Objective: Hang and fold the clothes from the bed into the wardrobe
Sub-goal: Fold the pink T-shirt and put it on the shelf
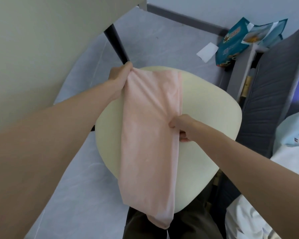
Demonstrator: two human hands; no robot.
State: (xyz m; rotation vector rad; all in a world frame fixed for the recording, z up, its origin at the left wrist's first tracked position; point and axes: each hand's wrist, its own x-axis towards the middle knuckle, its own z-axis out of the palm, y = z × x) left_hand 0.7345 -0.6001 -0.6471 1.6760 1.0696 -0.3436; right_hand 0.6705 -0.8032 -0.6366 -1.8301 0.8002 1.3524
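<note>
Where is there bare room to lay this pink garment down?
Bare: the cream seat right of the pink garment; the grey floor between the black leg and the paper slip; floor left of the seat. Crowded: far right corner, with the blue bag beside the bed frame.

Two hands, left hand [121, 78] and right hand [183, 126], grip one pink garment [148, 135] across one cream seat [205, 109]. At the far edge of the floor [162, 40] lie one white paper slip [207, 52] and teal snack packaging [235, 44], whether one bag or two is unclear. One black table leg [116, 42] shows.
</note>
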